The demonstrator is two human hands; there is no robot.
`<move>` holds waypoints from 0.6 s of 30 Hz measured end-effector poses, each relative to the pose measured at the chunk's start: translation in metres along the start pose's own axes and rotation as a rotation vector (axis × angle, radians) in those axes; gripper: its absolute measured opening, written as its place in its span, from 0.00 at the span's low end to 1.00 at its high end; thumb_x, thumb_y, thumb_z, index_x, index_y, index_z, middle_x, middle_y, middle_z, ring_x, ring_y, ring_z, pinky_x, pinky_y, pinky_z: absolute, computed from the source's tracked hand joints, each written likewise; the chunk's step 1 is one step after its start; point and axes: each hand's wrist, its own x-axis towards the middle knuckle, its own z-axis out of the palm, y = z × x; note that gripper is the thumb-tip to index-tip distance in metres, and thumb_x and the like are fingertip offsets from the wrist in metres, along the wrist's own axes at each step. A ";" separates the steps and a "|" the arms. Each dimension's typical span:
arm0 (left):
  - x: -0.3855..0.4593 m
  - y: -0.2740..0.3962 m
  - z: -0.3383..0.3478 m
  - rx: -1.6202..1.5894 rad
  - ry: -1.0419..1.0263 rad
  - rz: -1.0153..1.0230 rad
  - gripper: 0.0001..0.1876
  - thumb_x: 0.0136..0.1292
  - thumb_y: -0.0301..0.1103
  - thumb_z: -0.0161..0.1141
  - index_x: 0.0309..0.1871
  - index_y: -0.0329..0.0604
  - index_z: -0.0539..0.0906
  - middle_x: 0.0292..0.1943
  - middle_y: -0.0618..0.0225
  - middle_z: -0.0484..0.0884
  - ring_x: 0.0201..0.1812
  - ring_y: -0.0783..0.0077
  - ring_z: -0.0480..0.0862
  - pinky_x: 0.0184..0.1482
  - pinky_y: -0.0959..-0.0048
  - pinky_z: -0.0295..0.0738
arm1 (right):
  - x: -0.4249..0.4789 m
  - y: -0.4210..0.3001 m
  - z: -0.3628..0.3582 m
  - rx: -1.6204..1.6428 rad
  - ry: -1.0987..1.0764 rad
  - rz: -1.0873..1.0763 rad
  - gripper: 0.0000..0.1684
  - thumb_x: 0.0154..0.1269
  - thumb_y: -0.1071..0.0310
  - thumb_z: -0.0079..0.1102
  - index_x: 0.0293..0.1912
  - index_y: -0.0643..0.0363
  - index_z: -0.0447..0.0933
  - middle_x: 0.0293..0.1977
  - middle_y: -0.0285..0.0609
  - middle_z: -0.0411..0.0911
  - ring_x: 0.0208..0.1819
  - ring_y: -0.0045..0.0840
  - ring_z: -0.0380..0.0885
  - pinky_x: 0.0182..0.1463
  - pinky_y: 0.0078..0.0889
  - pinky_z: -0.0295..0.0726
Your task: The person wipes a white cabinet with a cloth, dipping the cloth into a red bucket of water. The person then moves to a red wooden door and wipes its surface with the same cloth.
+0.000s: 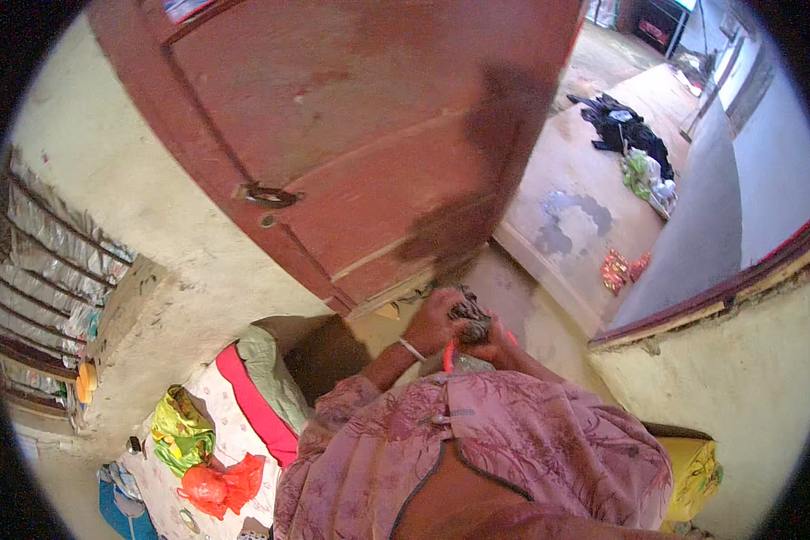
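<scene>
A bunched dark grey cloth (471,320) is squeezed between my two hands, in front of my body. My left hand (437,316), with a pale bangle at the wrist, grips its left side. On the cloth's right side, my right hand (491,343) is closed around it, partly hidden by the cloth. Just below my hands shows a bright orange-red edge or handle (449,356) beside a greyish, shiny surface; what it belongs to is mostly covered. Ahead stands a reddish-brown wooden door (378,148), with dark, wet-looking patches on its right side.
A metal handle (270,196) juts from the door. At left, a bed (226,425) bears a red plastic bag (219,486) and a yellow-green bag (183,432). Past the doorway lie black cloth (624,128) and an orange patterned cloth (621,270). A barred window (47,270) is far left.
</scene>
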 end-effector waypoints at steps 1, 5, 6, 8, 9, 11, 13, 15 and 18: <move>0.006 -0.001 -0.043 0.081 0.128 0.048 0.24 0.55 0.40 0.68 0.54 0.40 0.78 0.56 0.49 0.75 0.59 0.48 0.74 0.60 0.61 0.70 | 0.003 0.008 0.005 -0.072 0.060 -0.004 0.30 0.68 0.46 0.39 0.55 0.58 0.74 0.50 0.49 0.79 0.50 0.43 0.78 0.55 0.59 0.74; 0.039 -0.010 -0.242 0.186 0.886 0.082 0.24 0.61 0.37 0.64 0.56 0.33 0.75 0.54 0.46 0.74 0.57 0.46 0.71 0.61 0.52 0.63 | 0.011 0.027 0.025 -0.291 0.262 -0.097 0.31 0.67 0.47 0.42 0.60 0.58 0.71 0.56 0.50 0.75 0.55 0.45 0.75 0.55 0.63 0.73; 0.040 -0.023 -0.292 0.311 0.882 0.001 0.28 0.62 0.38 0.64 0.61 0.33 0.70 0.61 0.42 0.68 0.62 0.45 0.67 0.65 0.53 0.60 | 0.018 0.030 0.030 -0.328 0.301 -0.136 0.31 0.67 0.47 0.43 0.61 0.57 0.71 0.57 0.50 0.75 0.56 0.45 0.75 0.55 0.64 0.73; 0.065 -0.019 -0.366 0.667 1.077 0.048 0.32 0.63 0.40 0.64 0.65 0.33 0.66 0.65 0.43 0.64 0.66 0.45 0.64 0.67 0.55 0.58 | 0.025 0.045 0.059 -0.325 0.203 -0.150 0.31 0.66 0.47 0.45 0.59 0.59 0.72 0.55 0.50 0.76 0.55 0.45 0.75 0.58 0.61 0.73; 0.077 -0.021 -0.391 0.752 1.143 0.042 0.33 0.64 0.42 0.64 0.66 0.32 0.66 0.66 0.45 0.64 0.67 0.46 0.63 0.68 0.57 0.58 | 0.027 0.049 0.069 -0.322 0.154 -0.154 0.31 0.66 0.47 0.46 0.58 0.61 0.72 0.53 0.49 0.77 0.55 0.45 0.75 0.59 0.59 0.73; 0.107 -0.032 -0.423 0.785 1.236 0.126 0.37 0.60 0.44 0.66 0.68 0.37 0.64 0.67 0.43 0.62 0.68 0.41 0.61 0.69 0.50 0.54 | 0.027 0.037 0.050 -0.310 0.124 -0.152 0.32 0.67 0.45 0.46 0.60 0.57 0.71 0.56 0.49 0.76 0.55 0.46 0.75 0.56 0.60 0.74; 0.132 -0.029 -0.440 1.038 1.164 0.228 0.38 0.61 0.48 0.64 0.69 0.41 0.64 0.69 0.46 0.61 0.70 0.43 0.59 0.69 0.48 0.52 | 0.022 0.024 0.038 -0.317 0.115 -0.161 0.32 0.67 0.44 0.46 0.61 0.56 0.71 0.57 0.48 0.75 0.55 0.46 0.75 0.54 0.60 0.75; 0.147 -0.032 -0.442 1.205 1.060 0.293 0.38 0.62 0.52 0.61 0.70 0.43 0.63 0.70 0.49 0.60 0.71 0.45 0.58 0.70 0.47 0.51 | 0.008 0.018 0.024 -0.333 0.140 -0.220 0.32 0.67 0.43 0.46 0.60 0.56 0.71 0.56 0.47 0.76 0.53 0.46 0.76 0.53 0.58 0.75; 0.175 -0.039 -0.460 1.339 0.930 0.330 0.36 0.65 0.57 0.55 0.70 0.46 0.65 0.71 0.52 0.61 0.71 0.46 0.59 0.69 0.46 0.51 | 0.002 0.004 0.019 -0.308 0.347 -0.284 0.30 0.66 0.44 0.46 0.56 0.55 0.75 0.51 0.46 0.79 0.49 0.41 0.78 0.50 0.53 0.77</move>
